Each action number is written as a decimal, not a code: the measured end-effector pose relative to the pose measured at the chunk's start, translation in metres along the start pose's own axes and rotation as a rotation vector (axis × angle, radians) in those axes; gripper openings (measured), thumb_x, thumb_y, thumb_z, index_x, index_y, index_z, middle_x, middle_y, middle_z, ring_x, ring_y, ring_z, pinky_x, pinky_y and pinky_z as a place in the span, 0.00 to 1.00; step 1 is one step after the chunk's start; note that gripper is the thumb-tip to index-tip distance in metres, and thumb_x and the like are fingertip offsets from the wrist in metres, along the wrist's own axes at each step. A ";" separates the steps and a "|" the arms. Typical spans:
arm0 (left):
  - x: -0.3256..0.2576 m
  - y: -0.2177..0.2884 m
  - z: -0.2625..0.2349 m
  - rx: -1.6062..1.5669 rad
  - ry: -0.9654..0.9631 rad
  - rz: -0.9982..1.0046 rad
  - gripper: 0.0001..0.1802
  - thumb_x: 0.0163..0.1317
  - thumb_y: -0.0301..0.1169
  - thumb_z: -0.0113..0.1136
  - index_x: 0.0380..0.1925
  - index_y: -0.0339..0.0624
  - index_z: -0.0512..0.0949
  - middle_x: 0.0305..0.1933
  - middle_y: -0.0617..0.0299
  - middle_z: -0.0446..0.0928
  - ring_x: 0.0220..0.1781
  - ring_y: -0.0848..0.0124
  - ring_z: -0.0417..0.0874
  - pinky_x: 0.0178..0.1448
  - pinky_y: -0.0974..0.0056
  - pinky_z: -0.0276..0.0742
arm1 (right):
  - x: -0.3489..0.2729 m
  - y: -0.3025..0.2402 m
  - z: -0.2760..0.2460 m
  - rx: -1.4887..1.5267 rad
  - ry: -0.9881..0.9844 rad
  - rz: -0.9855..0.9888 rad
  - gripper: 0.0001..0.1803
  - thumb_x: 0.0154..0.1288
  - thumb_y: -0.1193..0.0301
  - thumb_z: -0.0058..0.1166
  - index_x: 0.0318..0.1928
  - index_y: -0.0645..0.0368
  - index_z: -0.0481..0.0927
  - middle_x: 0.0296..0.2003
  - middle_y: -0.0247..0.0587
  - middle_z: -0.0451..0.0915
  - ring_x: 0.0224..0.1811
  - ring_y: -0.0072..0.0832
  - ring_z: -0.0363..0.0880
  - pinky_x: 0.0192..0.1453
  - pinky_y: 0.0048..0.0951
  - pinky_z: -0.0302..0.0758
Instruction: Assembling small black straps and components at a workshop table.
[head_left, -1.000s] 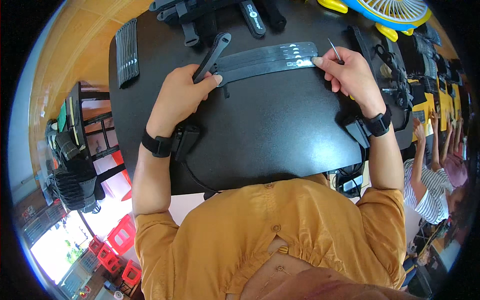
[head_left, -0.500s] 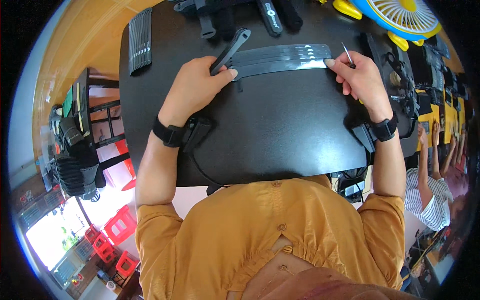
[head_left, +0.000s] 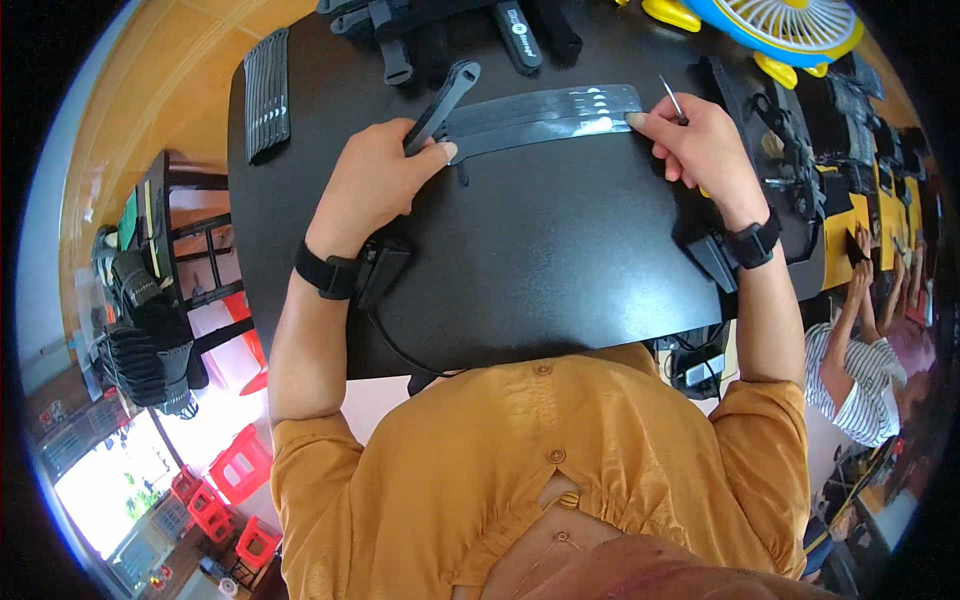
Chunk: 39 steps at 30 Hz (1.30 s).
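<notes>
A fanned set of dark, glossy strips (head_left: pixel 545 113) lies overlapped across the black table. At their left end, my left hand (head_left: pixel 372 180) is closed, with a grey strap (head_left: pixel 443 105) with a rounded, slotted tip rising from between thumb and fingers. That thumb presses at the corner of the strips. At the right end, my right hand (head_left: pixel 705 150) pinches the edge of the front strip with its thumb. A slim tool with a pointed metal tip (head_left: pixel 670 97) sticks up from the same hand; its handle is mostly hidden by the fingers.
Another fanned stack of grey strips (head_left: pixel 267 95) lies at the table's far left. Black straps (head_left: pixel 518 38) are heaped at the far edge. A blue and yellow fan (head_left: pixel 775 30) stands far right, with black gear (head_left: pixel 790 145) below it. Other people (head_left: pixel 855 385) sit at the right.
The whole view has shifted slightly to the left. Both hands keep the same hold, and the strips lie as before between them.
</notes>
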<state>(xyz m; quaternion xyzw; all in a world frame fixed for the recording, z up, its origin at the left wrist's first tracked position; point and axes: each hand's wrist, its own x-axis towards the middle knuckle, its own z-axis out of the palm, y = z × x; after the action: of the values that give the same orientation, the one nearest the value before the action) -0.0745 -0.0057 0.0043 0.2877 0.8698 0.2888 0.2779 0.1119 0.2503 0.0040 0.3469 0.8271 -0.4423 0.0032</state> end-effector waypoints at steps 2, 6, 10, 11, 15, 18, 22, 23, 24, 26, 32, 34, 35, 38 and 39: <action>0.000 0.003 -0.001 0.032 -0.020 -0.020 0.20 0.60 0.45 0.64 0.31 0.36 0.78 0.16 0.63 0.73 0.15 0.75 0.74 0.22 0.68 0.68 | -0.002 -0.002 0.000 -0.008 0.020 -0.015 0.12 0.67 0.63 0.58 0.36 0.60 0.79 0.20 0.30 0.77 0.16 0.15 0.74 0.17 0.16 0.67; -0.001 0.002 -0.001 0.037 -0.013 -0.056 0.21 0.61 0.46 0.63 0.33 0.35 0.78 0.18 0.60 0.75 0.15 0.73 0.76 0.24 0.68 0.72 | -0.002 0.004 -0.002 0.006 0.016 -0.062 0.11 0.70 0.64 0.55 0.40 0.60 0.76 0.21 0.31 0.77 0.16 0.16 0.75 0.17 0.17 0.68; -0.005 0.000 -0.008 0.009 -0.008 0.005 0.22 0.61 0.48 0.63 0.34 0.37 0.78 0.18 0.63 0.74 0.16 0.75 0.75 0.23 0.70 0.70 | -0.002 0.003 -0.001 0.036 0.014 -0.066 0.11 0.70 0.65 0.53 0.42 0.61 0.76 0.22 0.33 0.77 0.17 0.16 0.75 0.17 0.17 0.69; -0.005 -0.003 -0.013 -0.088 -0.015 0.002 0.21 0.63 0.48 0.61 0.35 0.38 0.77 0.19 0.66 0.73 0.16 0.77 0.74 0.22 0.71 0.68 | -0.002 0.004 -0.001 0.037 0.023 -0.072 0.11 0.70 0.65 0.53 0.42 0.61 0.76 0.22 0.33 0.77 0.17 0.16 0.75 0.17 0.17 0.69; -0.023 0.016 -0.026 -0.420 -0.061 0.011 0.16 0.71 0.46 0.53 0.36 0.45 0.75 0.21 0.72 0.69 0.17 0.81 0.69 0.19 0.75 0.58 | -0.008 0.002 -0.002 0.144 0.009 -0.127 0.11 0.70 0.65 0.53 0.45 0.60 0.77 0.24 0.33 0.78 0.16 0.18 0.74 0.18 0.20 0.69; -0.037 0.030 -0.016 -0.480 -0.161 0.077 0.16 0.72 0.46 0.51 0.35 0.44 0.75 0.22 0.72 0.70 0.18 0.82 0.70 0.20 0.75 0.59 | -0.025 -0.023 0.016 0.232 -0.085 -0.342 0.17 0.68 0.60 0.57 0.50 0.58 0.79 0.27 0.34 0.80 0.16 0.17 0.71 0.20 0.21 0.70; -0.045 0.047 0.011 -0.496 -0.359 0.186 0.16 0.71 0.43 0.53 0.35 0.41 0.73 0.26 0.70 0.74 0.20 0.80 0.74 0.23 0.74 0.66 | -0.043 -0.062 0.052 0.441 -0.282 -0.479 0.16 0.70 0.60 0.56 0.49 0.58 0.79 0.31 0.30 0.79 0.17 0.11 0.67 0.19 0.14 0.64; -0.042 0.047 0.017 -0.453 -0.384 0.226 0.16 0.71 0.43 0.52 0.36 0.40 0.73 0.27 0.68 0.76 0.22 0.79 0.77 0.25 0.73 0.70 | -0.039 -0.064 0.056 0.466 -0.352 -0.471 0.15 0.70 0.60 0.56 0.47 0.58 0.79 0.29 0.29 0.79 0.17 0.10 0.67 0.19 0.13 0.62; -0.037 0.045 0.020 -0.450 -0.380 0.232 0.16 0.71 0.43 0.52 0.36 0.40 0.73 0.27 0.68 0.76 0.22 0.79 0.77 0.25 0.73 0.70 | -0.035 -0.065 0.060 0.547 -0.315 -0.533 0.14 0.72 0.59 0.53 0.43 0.57 0.79 0.24 0.27 0.77 0.15 0.10 0.65 0.17 0.13 0.59; -0.031 0.042 0.025 -0.585 -0.358 0.368 0.18 0.73 0.42 0.49 0.44 0.35 0.74 0.33 0.62 0.78 0.32 0.74 0.81 0.36 0.70 0.78 | -0.030 -0.069 0.050 0.624 -0.303 -0.460 0.14 0.73 0.59 0.52 0.42 0.58 0.78 0.24 0.27 0.77 0.14 0.10 0.64 0.16 0.13 0.57; -0.028 0.029 0.022 -0.904 -0.649 0.196 0.24 0.76 0.41 0.43 0.57 0.30 0.70 0.40 0.56 0.78 0.42 0.69 0.81 0.44 0.67 0.79 | -0.003 -0.048 0.038 0.960 -0.200 -0.363 0.13 0.76 0.60 0.46 0.41 0.58 0.74 0.32 0.37 0.82 0.12 0.10 0.58 0.15 0.14 0.53; -0.029 0.028 0.020 -0.881 -0.753 0.207 0.23 0.75 0.39 0.46 0.58 0.30 0.69 0.41 0.58 0.78 0.41 0.69 0.81 0.43 0.68 0.78 | 0.003 -0.039 0.035 0.965 -0.256 -0.357 0.12 0.76 0.61 0.47 0.39 0.57 0.73 0.32 0.38 0.82 0.12 0.11 0.60 0.15 0.13 0.54; -0.029 0.028 0.018 -0.887 -0.751 0.199 0.23 0.75 0.39 0.46 0.58 0.30 0.69 0.41 0.58 0.78 0.41 0.69 0.81 0.43 0.68 0.78 | 0.006 -0.035 0.034 0.971 -0.304 -0.352 0.12 0.75 0.61 0.48 0.37 0.55 0.72 0.31 0.40 0.82 0.12 0.12 0.62 0.14 0.12 0.55; -0.029 0.020 0.017 -0.845 -0.787 0.254 0.22 0.74 0.37 0.48 0.58 0.31 0.69 0.41 0.57 0.78 0.41 0.70 0.81 0.42 0.69 0.78 | -0.001 -0.044 0.032 0.863 -0.289 -0.356 0.15 0.76 0.57 0.47 0.44 0.57 0.73 0.30 0.37 0.82 0.13 0.12 0.63 0.15 0.13 0.56; -0.027 0.015 0.018 -0.934 -0.742 0.295 0.22 0.73 0.37 0.48 0.58 0.31 0.69 0.42 0.57 0.78 0.41 0.69 0.81 0.42 0.69 0.78 | -0.006 -0.051 0.033 0.821 -0.219 -0.355 0.17 0.76 0.56 0.46 0.46 0.57 0.74 0.30 0.36 0.81 0.13 0.13 0.63 0.15 0.14 0.56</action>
<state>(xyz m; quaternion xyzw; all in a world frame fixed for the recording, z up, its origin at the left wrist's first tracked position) -0.0389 -0.0072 0.0104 0.3342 0.4476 0.5553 0.6161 0.0773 0.2040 0.0229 0.1234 0.6248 -0.7611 -0.1229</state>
